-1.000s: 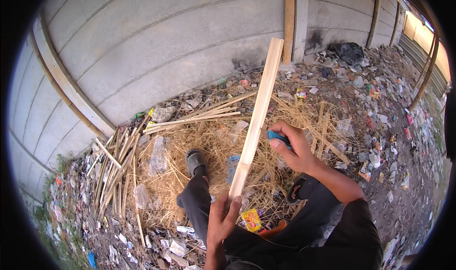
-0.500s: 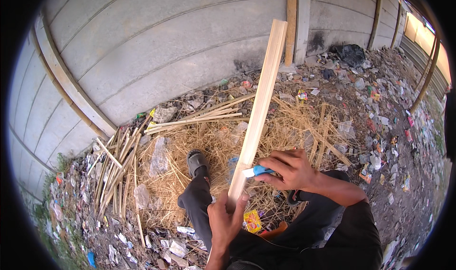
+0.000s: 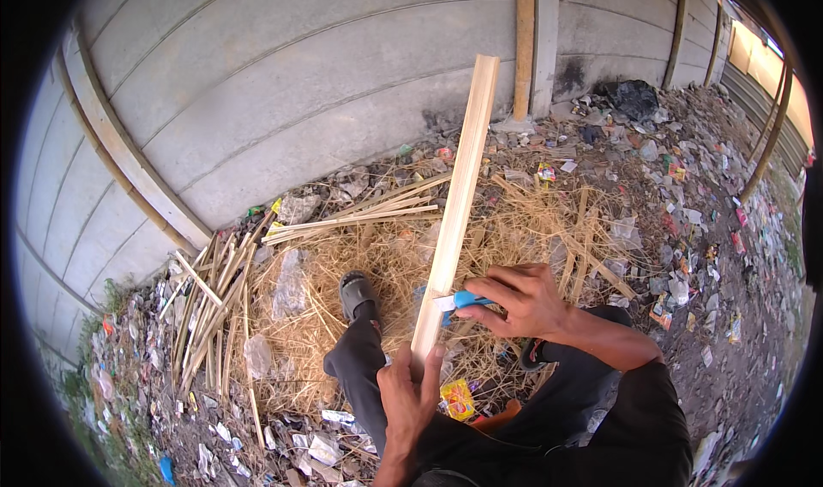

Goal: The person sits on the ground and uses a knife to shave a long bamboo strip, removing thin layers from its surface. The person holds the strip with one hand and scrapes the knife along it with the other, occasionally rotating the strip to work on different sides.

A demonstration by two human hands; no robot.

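A long, pale split-bamboo strip slants up and slightly right from my lap, its far end raised toward the wall. My left hand is closed round its near end, thumb on the right side. In my right hand is a knife with a blue handle. Its short, wide blade lies against the strip's right part, a little beyond my left hand. The palm hides the rest of the handle.
Bamboo strips lie heaped at the left, with more strips near the concrete wall. Straw-like shavings cover the ground around my sandalled foot. Litter is strewn at the right; a yellow-red wrapper lies between my legs.
The bamboo strip's far end has dipped and swung a little left. The knife blade has shifted slightly left and up. Both hands keep their holds.
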